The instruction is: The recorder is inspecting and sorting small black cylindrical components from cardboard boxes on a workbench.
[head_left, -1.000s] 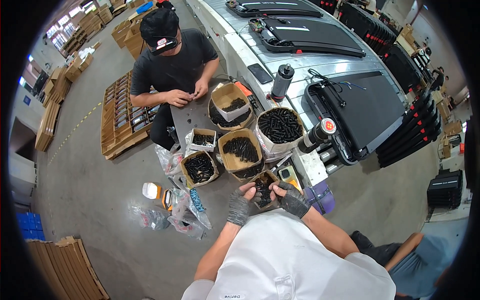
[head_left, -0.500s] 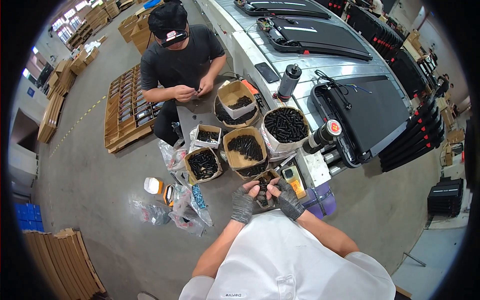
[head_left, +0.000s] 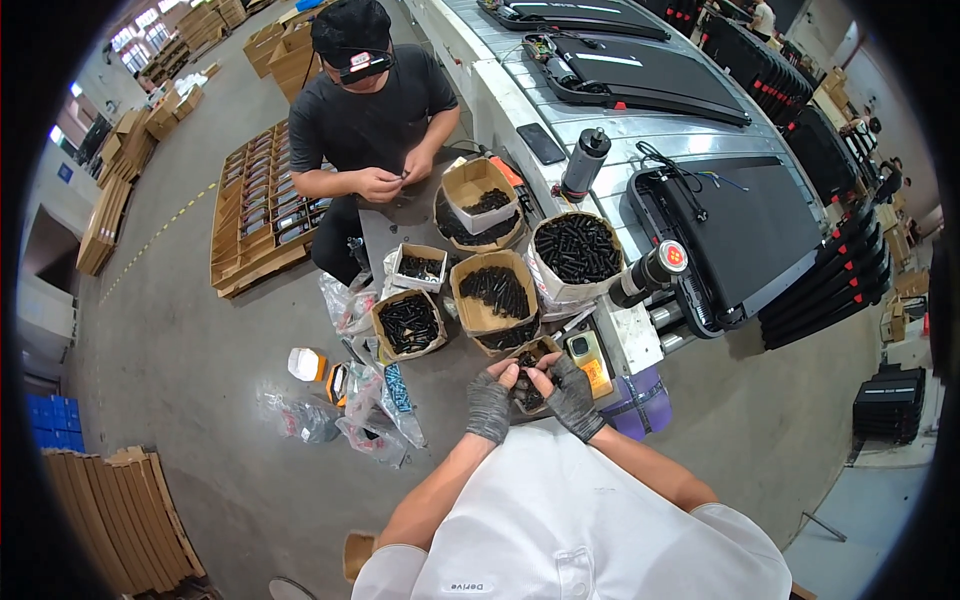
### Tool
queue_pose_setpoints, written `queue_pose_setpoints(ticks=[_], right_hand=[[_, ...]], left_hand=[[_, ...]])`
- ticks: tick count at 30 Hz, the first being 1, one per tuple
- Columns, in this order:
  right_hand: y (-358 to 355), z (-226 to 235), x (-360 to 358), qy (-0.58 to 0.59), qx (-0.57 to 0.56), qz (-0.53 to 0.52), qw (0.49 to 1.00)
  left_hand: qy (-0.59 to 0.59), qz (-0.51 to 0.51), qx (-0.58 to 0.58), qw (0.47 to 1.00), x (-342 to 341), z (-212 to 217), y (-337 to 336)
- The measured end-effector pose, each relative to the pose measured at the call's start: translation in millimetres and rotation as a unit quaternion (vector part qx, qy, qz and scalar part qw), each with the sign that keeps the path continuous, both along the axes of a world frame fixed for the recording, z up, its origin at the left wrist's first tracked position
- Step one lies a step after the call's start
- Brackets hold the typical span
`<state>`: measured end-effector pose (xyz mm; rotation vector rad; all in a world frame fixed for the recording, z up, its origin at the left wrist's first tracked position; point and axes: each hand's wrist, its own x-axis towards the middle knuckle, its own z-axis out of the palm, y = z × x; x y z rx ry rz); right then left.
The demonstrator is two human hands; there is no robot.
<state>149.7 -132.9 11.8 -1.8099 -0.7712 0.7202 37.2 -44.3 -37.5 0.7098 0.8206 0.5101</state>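
Observation:
My left hand (head_left: 491, 400) and my right hand (head_left: 568, 392), in grey fingerless gloves, meet over a small open box (head_left: 545, 345) of dark parts at the near table edge. Thumbs and fingers of both are pinched close together around something small and dark, too small to name. Just beyond the box stands a cardboard carton (head_left: 466, 313) with black bolt-like pieces inside. To its left is another carton (head_left: 404, 353) of similar pieces, and to its right a white-sided bucket-like container (head_left: 563, 292) is full of black cylindrical parts.
Across the table (head_left: 395, 228), a co-worker (head_left: 365, 130) in dark clothing handles something small. A phone (head_left: 588, 362) lies right of my hands. A roller conveyor (head_left: 640, 150) carries black treadmill-like panels. Plastic bags (head_left: 372, 425) and a bolt packet (head_left: 397, 387) lie at left.
My hands stay pinched over the small box, with the fingers shifted slightly. The whole view has moved a little, and the co-worker's hands have come closer together.

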Motion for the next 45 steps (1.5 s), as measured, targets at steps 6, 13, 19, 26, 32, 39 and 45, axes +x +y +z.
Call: queue_pose_setpoints(ticks=[6,13,19,26,32,39,45], right_hand=[[-1.8,-7.0,2.9,0.028,0.015,0.008,0.999],[4.1,-16.0,3.3,0.188,0.024,0.060,0.980],[11.8,-19.7,-3.7,0.147,0.125,0.045,0.980],[9.1,-22.4,-0.8,0.043,0.094,0.049,0.993],[2.1,-17.8,3.9,-0.017,0.055,0.079,0.995],[-3.4,2.5,14.1,0.076,0.059,0.005,0.995],[-2.6,1.4,27.2,0.179,0.034,0.076,0.980]], left_hand=[[0.004,0.007,-0.021,1.000,-0.5,8.6,0.4],[0.082,0.019,0.196,0.977,1.7,30.7,1.0],[0.081,0.038,0.222,0.971,3.9,45.8,3.1],[0.064,0.035,0.145,0.987,2.3,27.3,2.2],[0.100,0.001,0.139,0.985,-3.2,17.4,-2.1],[-0.001,-0.026,-0.004,1.000,-14.3,15.3,-0.9],[0.050,-0.060,0.099,0.992,-11.3,28.9,-2.5]])
